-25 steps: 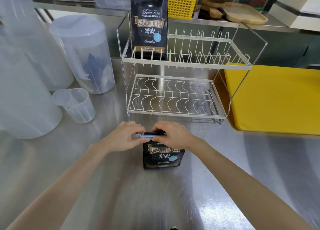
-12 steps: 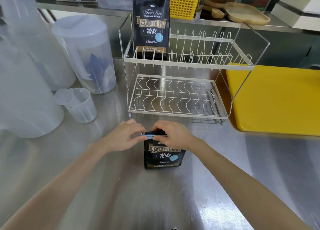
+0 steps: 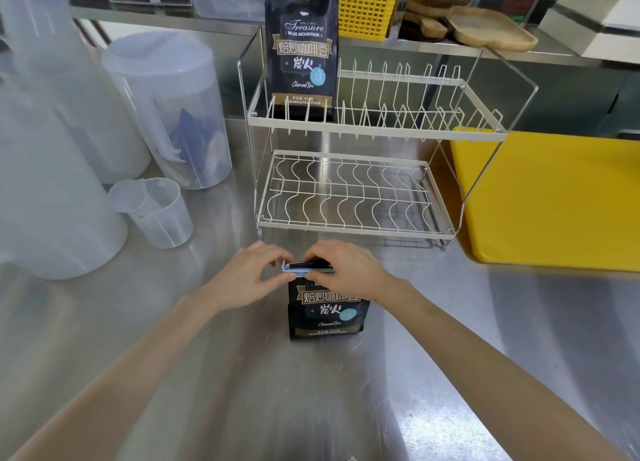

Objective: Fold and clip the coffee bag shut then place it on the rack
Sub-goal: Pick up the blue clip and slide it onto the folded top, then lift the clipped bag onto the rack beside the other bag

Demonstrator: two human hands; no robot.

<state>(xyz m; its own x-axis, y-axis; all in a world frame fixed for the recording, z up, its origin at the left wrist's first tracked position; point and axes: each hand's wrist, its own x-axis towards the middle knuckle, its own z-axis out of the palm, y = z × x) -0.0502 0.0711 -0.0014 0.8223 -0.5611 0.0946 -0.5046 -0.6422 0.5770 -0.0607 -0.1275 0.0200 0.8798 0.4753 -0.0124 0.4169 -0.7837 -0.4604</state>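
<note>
A dark coffee bag (image 3: 325,316) stands upright on the steel counter in front of the rack, its top folded down. A light blue clip (image 3: 306,270) lies across the fold. My left hand (image 3: 249,277) pinches the clip's left end and my right hand (image 3: 349,270) presses on the clip's right part and the bag top. The white two-tier wire rack (image 3: 349,225) stands just behind. A second, taller coffee bag (image 3: 301,48) stands on the left of its upper tier.
Translucent plastic containers (image 3: 169,110) and a small measuring cup (image 3: 159,214) stand at the left. A yellow board (image 3: 554,197) lies to the right of the rack. A back shelf holds a yellow basket (image 3: 369,4) and wooden trays (image 3: 491,27).
The hands stay on the bag top and clip, with only small finger shifts. The view has shifted slightly.
</note>
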